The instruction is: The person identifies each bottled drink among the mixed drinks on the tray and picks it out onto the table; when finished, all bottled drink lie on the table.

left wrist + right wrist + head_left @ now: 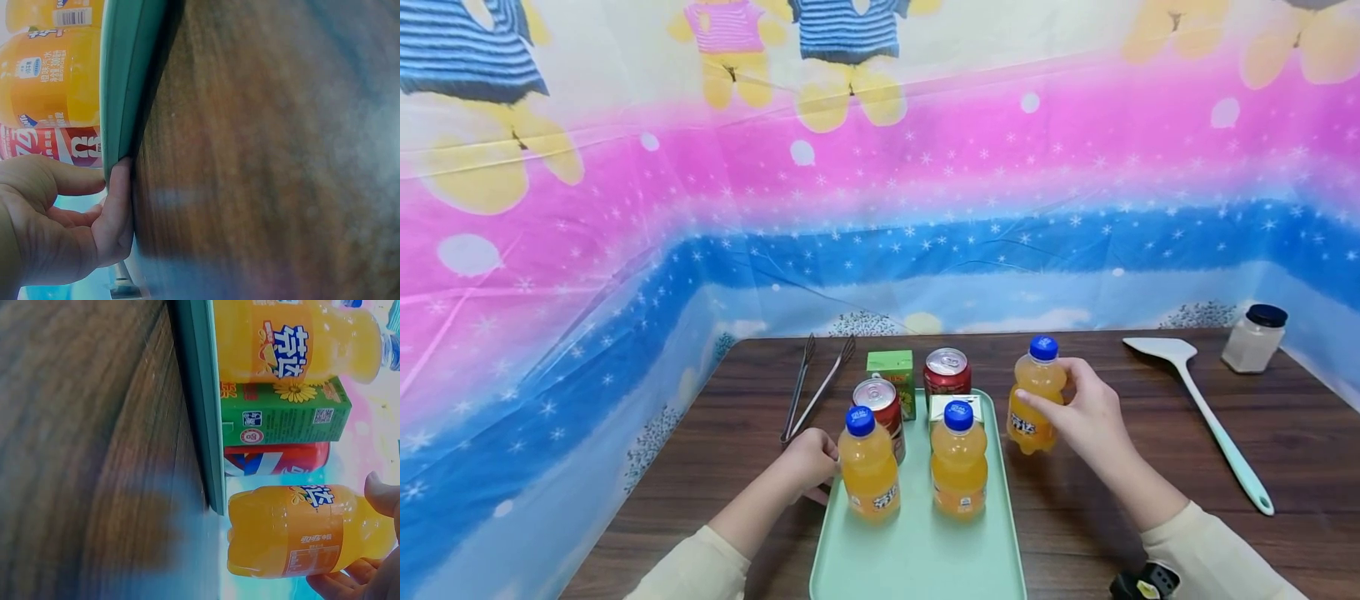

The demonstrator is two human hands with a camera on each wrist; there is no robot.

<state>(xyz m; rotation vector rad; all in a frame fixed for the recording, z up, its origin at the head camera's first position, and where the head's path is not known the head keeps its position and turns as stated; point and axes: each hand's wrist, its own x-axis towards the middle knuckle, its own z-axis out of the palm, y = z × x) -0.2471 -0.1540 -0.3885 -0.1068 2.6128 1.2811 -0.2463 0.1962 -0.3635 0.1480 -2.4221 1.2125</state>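
My right hand [1093,410] grips an orange soda bottle [1034,392] with a blue cap, just right of the green tray [917,557]. In the right wrist view that bottle [300,531] is raised off the table. My left hand [808,463] pinches the tray's left rim, thumb above and a finger beneath, as the left wrist view shows. Two more orange soda bottles [869,467] [959,462] stand upright on the tray. Behind them are a red can [880,400], a second red can [947,372] and a green drink carton [284,412].
Metal tongs [820,387] lie at the back left, near another green carton [895,372]. On the right are a spatula [1213,417] with a pale green handle and a black-lidded jar [1255,337]. A printed cloth [925,192] hangs behind the table.
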